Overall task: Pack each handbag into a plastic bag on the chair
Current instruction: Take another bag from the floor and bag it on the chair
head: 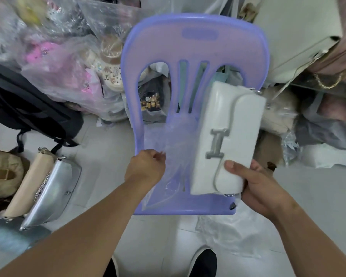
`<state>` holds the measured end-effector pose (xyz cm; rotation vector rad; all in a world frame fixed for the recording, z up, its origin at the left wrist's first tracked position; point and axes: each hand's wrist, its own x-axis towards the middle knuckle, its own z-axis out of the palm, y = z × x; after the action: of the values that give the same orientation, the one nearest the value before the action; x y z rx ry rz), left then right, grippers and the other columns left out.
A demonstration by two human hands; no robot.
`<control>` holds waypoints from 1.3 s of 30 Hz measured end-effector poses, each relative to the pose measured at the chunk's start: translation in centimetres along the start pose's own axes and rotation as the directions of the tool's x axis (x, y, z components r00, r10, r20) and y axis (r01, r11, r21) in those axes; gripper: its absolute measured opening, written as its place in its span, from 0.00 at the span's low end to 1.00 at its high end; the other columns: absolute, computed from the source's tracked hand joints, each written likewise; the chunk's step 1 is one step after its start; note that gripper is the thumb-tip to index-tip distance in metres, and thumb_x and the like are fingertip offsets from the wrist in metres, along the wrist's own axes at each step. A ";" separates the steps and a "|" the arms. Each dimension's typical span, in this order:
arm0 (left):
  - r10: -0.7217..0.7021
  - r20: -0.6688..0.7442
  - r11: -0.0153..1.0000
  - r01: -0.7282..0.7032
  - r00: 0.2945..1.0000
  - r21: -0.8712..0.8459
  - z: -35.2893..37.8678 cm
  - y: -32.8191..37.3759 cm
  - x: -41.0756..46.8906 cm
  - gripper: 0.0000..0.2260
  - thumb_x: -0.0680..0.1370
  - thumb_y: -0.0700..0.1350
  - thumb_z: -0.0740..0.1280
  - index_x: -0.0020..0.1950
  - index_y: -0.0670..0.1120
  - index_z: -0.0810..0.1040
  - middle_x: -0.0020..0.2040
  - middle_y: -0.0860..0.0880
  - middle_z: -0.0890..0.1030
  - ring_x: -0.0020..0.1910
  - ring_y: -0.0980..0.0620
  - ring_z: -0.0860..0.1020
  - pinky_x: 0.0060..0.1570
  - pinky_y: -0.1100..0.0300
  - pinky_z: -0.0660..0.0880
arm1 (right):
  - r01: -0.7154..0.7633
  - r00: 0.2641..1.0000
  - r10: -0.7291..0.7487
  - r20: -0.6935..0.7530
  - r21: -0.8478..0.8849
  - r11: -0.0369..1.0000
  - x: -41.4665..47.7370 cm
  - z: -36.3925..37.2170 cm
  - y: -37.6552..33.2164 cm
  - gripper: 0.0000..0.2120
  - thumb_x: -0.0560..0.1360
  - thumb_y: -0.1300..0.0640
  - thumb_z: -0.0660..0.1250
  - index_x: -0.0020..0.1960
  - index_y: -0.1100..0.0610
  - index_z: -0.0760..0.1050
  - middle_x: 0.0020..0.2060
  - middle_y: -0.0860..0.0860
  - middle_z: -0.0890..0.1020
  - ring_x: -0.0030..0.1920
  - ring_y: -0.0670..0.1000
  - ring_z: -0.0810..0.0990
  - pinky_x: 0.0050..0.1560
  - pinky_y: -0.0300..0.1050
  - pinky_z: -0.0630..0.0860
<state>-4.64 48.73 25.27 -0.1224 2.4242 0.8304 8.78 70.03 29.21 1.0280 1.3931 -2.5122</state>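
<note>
Our right hand (262, 188) grips the lower end of the white handbag (242, 118), with the thumb laid across the front flap and the fingers wrapped behind. The handbag sits over the right side of the purple plastic chair (188, 50), its silver H-shaped clasp (217, 142) facing up. We cannot tell whether it touches the seat. Our left hand (146, 166) has its fingers curled, pinching the edge of the clear plastic bag (172, 136), which spreads over the seat just beside the handbag. On the floor at left, a silver handbag (50, 192) leans against a beige handbag (28, 184), near a black backpack (28, 104).
</note>
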 end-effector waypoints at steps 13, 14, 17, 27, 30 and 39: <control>-0.172 0.314 0.535 0.356 0.934 -0.766 -3.4 3.9 2.2 0.07 0.76 0.52 0.69 0.43 0.50 0.81 0.41 0.48 0.78 0.36 0.48 0.75 0.39 0.58 0.75 | -0.108 0.991 0.136 0.022 -0.486 0.867 0.3 1.4 2.3 0.20 0.68 0.64 0.81 0.58 0.54 0.84 0.51 0.51 0.88 0.53 0.54 0.88 0.55 0.52 0.84; -0.199 0.264 0.580 0.331 0.944 -0.744 -3.5 4.0 2.3 0.07 0.76 0.52 0.69 0.43 0.50 0.80 0.38 0.48 0.77 0.31 0.49 0.71 0.31 0.61 0.70 | -0.104 0.992 0.127 0.011 -0.500 0.860 0.3 1.4 2.4 0.20 0.68 0.63 0.81 0.58 0.53 0.84 0.51 0.50 0.89 0.52 0.53 0.88 0.55 0.51 0.84; -0.221 0.177 0.634 0.280 0.959 -0.721 -3.7 4.8 2.6 0.09 0.76 0.54 0.70 0.48 0.49 0.81 0.43 0.51 0.82 0.34 0.51 0.74 0.31 0.60 0.68 | -0.067 0.997 0.075 -0.009 -0.549 0.833 0.1 1.1 2.6 0.20 0.67 0.63 0.82 0.56 0.51 0.84 0.48 0.47 0.89 0.49 0.48 0.88 0.49 0.45 0.83; -0.112 -0.039 0.924 0.090 0.993 -0.371 -2.8 6.0 2.3 0.21 0.77 0.63 0.67 0.36 0.47 0.72 0.37 0.48 0.77 0.39 0.45 0.74 0.46 0.55 0.74 | 0.071 0.989 -0.150 -0.015 -0.834 0.547 -0.1 0.6 4.9 0.27 0.66 0.57 0.82 0.59 0.37 0.81 0.52 0.31 0.83 0.51 0.37 0.81 0.49 0.40 0.80; 0.022 -0.062 0.973 -0.036 0.998 -0.228 -2.4 5.8 1.2 0.23 0.77 0.63 0.66 0.32 0.48 0.68 0.28 0.51 0.70 0.33 0.48 0.71 0.39 0.58 0.68 | 0.083 0.988 -0.154 0.020 -0.906 0.414 0.1 1.2 4.8 0.27 0.66 0.51 0.81 0.62 0.37 0.80 0.53 0.34 0.82 0.53 0.40 0.80 0.53 0.44 0.80; 0.525 -0.052 0.842 -0.510 0.849 0.178 -0.4 4.1 -0.4 0.14 0.81 0.58 0.62 0.63 0.57 0.81 0.53 0.48 0.79 0.52 0.49 0.79 0.54 0.54 0.77 | -0.054 0.981 -0.085 -0.176 -0.661 0.749 0.5 2.2 4.6 0.17 0.67 0.45 0.82 0.53 0.42 0.83 0.42 0.37 0.86 0.41 0.39 0.84 0.38 0.39 0.78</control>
<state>-5.54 51.69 27.98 0.5982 2.6446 0.8646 9.00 65.74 26.36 1.0981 2.1252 -1.6773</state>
